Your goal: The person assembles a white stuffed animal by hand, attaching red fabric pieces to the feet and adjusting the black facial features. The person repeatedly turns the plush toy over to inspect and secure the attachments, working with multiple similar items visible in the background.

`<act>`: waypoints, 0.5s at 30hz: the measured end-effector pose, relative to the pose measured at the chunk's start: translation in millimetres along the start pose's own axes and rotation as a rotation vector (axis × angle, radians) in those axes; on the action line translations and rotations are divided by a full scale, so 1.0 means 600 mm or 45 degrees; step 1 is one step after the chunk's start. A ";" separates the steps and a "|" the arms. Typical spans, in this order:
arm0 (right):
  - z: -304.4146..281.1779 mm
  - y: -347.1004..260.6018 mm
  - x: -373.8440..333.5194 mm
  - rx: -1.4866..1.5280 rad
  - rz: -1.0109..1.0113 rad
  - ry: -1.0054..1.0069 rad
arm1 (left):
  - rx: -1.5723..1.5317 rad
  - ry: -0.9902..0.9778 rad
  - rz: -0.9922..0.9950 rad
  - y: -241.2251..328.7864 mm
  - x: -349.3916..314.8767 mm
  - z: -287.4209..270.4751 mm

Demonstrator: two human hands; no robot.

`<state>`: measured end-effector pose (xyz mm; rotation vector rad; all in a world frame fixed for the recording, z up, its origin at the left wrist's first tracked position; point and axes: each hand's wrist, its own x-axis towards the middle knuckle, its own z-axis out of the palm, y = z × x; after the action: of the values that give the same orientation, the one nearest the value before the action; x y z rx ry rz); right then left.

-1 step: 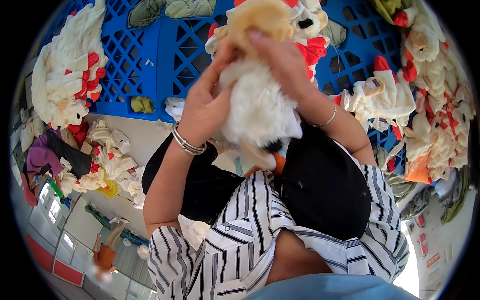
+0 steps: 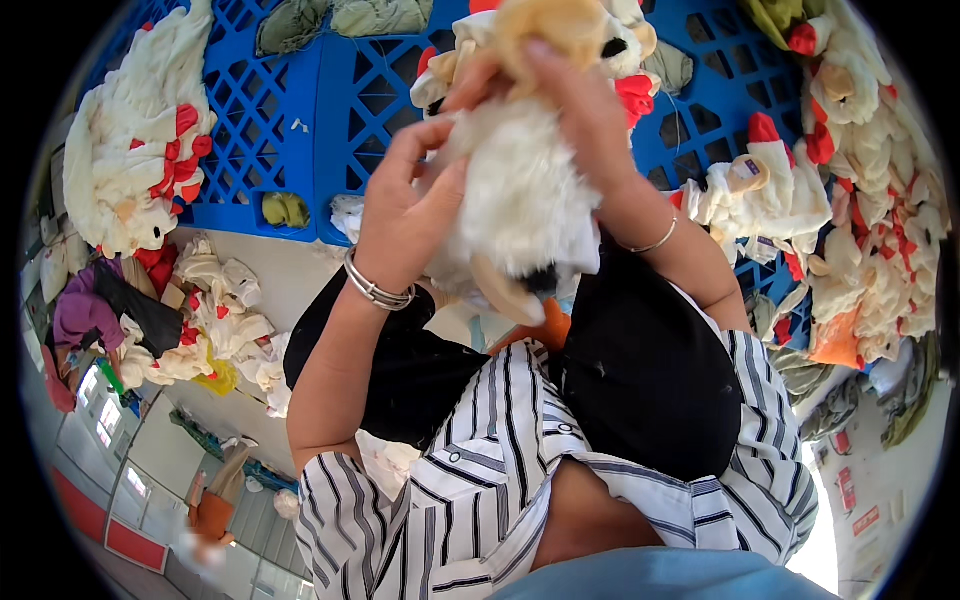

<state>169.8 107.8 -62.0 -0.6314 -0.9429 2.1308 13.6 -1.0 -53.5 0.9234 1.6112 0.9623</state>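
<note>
Above my lap I hold a fluffy white plush toy (image 2: 525,195) with beige parts and a black patch low down. My left hand (image 2: 410,205) is closed on its left side, thumb and fingers against the fur. Higher up, my right hand (image 2: 575,115) grips the toy around its beige part (image 2: 550,35), the thumb pressed on it; some of its fingers are hidden behind. Just beyond lie more white plush pieces with red parts (image 2: 635,95) on a blue plastic crate (image 2: 385,85).
White and red plush pieces lie in a heap at the left (image 2: 140,130) and in a tall pile at the right (image 2: 870,210). Cloth bundles (image 2: 100,300) and more plush (image 2: 225,320) are at the lower left. A person (image 2: 212,515) is far off at the lower left.
The plush toy's upper part and my right hand have shifted slightly right and up. My left hand stays nearly in place, its fingers a little more raised.
</note>
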 end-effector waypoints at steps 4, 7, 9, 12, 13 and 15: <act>0.000 -0.037 0.020 0.430 -0.126 0.414 | 0.181 -0.091 0.050 0.017 -0.014 -0.012; -0.030 -0.032 0.020 0.477 -0.244 0.342 | 0.343 -0.196 0.110 0.026 -0.032 0.010; -0.025 -0.036 0.021 0.557 -0.277 0.314 | 0.516 -0.217 0.162 0.012 -0.029 0.011; -0.010 -0.045 0.021 0.653 -0.318 0.366 | 0.626 -0.143 0.254 0.000 -0.019 0.004; -0.012 -0.043 0.026 0.675 -0.359 0.362 | 0.584 -0.157 0.229 -0.001 -0.017 -0.011; -0.015 -0.043 0.024 0.543 -0.404 0.387 | 0.428 -0.096 0.238 -0.006 -0.013 -0.035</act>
<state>177.2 134.8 -49.5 -0.5264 -0.3743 1.8069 -5.6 -12.4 -50.4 1.3438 1.6727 0.7826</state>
